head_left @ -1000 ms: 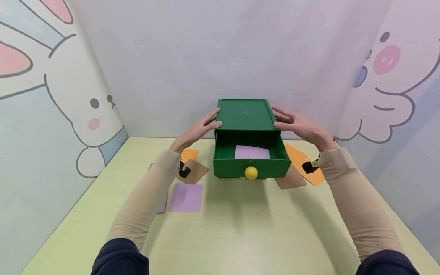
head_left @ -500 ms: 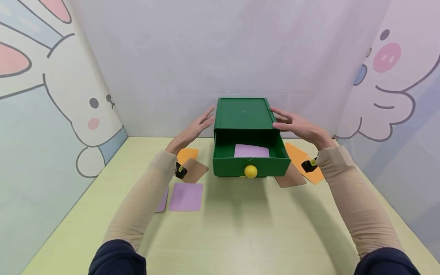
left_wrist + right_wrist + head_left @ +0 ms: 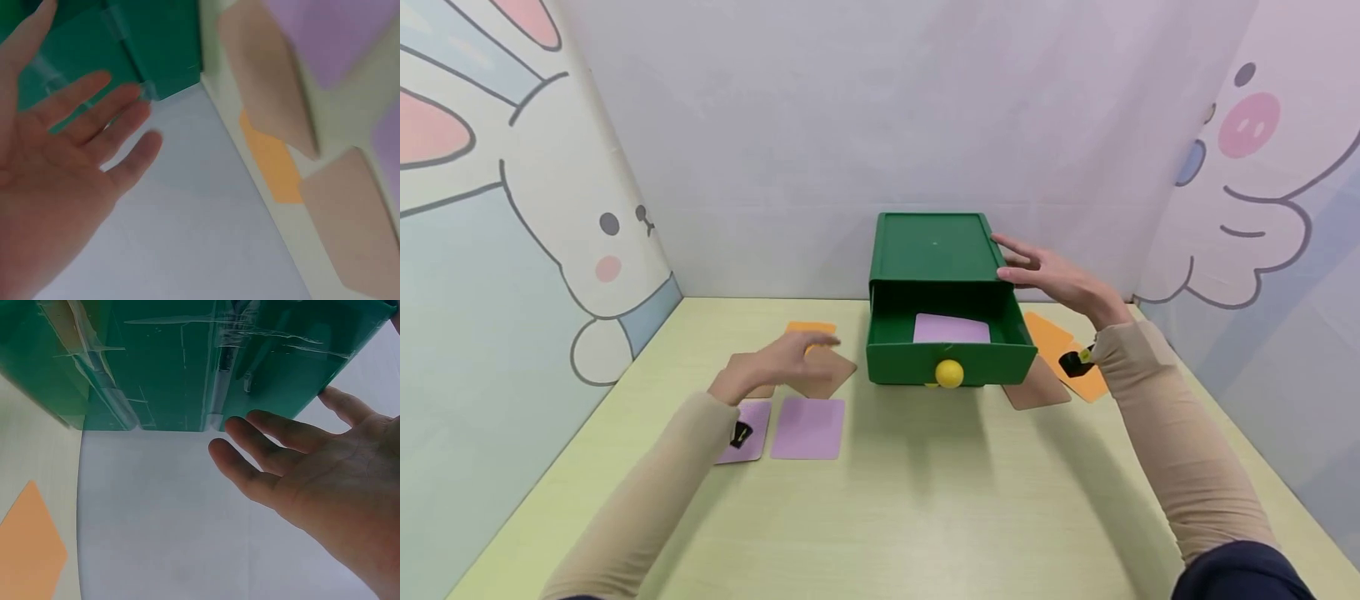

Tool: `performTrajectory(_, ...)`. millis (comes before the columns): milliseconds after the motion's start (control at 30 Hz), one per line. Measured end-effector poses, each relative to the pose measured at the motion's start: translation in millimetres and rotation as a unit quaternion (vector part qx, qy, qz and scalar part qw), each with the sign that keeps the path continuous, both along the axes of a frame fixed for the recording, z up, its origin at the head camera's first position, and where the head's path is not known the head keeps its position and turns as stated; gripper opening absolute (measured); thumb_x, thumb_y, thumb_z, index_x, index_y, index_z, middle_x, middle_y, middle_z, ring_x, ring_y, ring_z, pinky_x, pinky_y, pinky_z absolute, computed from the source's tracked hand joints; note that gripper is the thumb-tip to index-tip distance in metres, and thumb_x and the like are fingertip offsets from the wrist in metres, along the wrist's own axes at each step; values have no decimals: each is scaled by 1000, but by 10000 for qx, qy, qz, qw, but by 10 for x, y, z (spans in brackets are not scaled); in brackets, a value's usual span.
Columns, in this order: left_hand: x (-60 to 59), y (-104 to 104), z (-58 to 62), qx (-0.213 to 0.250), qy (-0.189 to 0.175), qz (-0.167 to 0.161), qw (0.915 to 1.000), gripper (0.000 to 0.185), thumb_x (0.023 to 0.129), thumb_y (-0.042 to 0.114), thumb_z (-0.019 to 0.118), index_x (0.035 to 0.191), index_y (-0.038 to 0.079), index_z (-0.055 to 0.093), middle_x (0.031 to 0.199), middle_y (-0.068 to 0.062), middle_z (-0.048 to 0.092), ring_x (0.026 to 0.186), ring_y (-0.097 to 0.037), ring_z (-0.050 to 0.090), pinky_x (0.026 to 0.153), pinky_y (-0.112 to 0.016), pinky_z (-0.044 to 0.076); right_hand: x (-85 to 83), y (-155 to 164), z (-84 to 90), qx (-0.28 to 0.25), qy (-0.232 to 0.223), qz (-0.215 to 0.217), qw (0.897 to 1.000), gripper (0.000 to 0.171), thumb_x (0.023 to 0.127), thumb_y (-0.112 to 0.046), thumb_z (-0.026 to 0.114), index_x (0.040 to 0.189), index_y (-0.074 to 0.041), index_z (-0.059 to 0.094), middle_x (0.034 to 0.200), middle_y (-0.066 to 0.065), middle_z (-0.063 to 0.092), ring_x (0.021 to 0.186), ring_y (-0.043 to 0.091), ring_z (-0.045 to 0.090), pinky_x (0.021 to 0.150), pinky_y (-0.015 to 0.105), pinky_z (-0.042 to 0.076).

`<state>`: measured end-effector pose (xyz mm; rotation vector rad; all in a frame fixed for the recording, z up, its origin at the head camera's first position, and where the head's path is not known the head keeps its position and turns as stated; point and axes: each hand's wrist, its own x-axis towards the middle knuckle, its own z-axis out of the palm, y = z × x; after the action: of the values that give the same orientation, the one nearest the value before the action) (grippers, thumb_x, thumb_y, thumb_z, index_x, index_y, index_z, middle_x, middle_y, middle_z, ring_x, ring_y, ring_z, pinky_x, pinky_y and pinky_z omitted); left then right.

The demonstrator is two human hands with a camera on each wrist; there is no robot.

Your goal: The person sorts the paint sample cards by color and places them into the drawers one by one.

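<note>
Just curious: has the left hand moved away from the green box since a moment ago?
Yes. The left hand has left the green box and now hovers lower, over the cards.

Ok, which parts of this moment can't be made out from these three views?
- Drawer, head view: its front wall hides the near floor; only part of the purple card inside shows.
- Orange card, head view: the left hand covers most of it.
- Right hand: whether its fingertips touch the green box is unclear.
- Left wrist view: motion blur smears the left hand and the cards.
</note>
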<state>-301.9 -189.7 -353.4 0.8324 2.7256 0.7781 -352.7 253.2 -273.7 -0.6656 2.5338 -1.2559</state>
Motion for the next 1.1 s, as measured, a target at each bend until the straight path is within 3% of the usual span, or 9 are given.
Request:
performTrajectory(167,314,-90,-165,-771,-266,-37,9967,73,75,42,80,136,13,54,135,-4,59,124,-25,57,101,-45,45,-1,3,-8,-9,-4,-24,10000,68,99,-37,50,154,-41,11,163,10,12,149,35,16,114,63,21)
performTrajectory(367,493,-140,-354,-1178,-83,-259,9927,79,65,30,88,133,8,56,138,-12,51,116,-28,55,100,-46,45,0,10,-16,-78,-42,-23,10000,68,99,-37,50,155,-39,10,163,12,13,149,36,18,114,62,22)
performTrajectory(533,533,-161,-420,-1320,6,-373,9905,84,62,30,90,135,11,54,140,-13,47,114,-28,55,98,-46,46,-9,17,-24,-98,-60,22,9999,68,99,-37,49,155,-39,9,163,13,12,148,37,19,114,63,22)
performTrajectory(833,530,-164,-441,-1368,540,-666,9869,83,64,28,87,137,11,52,139,-15,49,120,-32,53,98,-48,46,-16,5,-11,-132,-13,-24,9999,67,99,-36,51,154,-40,12,162,11,14,148,36,21,114,63,22)
performTrajectory(1100,501,-135,-401,-1270,411,-421,9902,86,64,29,87,141,17,49,136,-13,47,118,-30,51,96,-48,47,-32,11,-22,-92,-59,-3,9999,68,99,-35,51,154,-40,11,163,11,13,149,35,17,114,64,21)
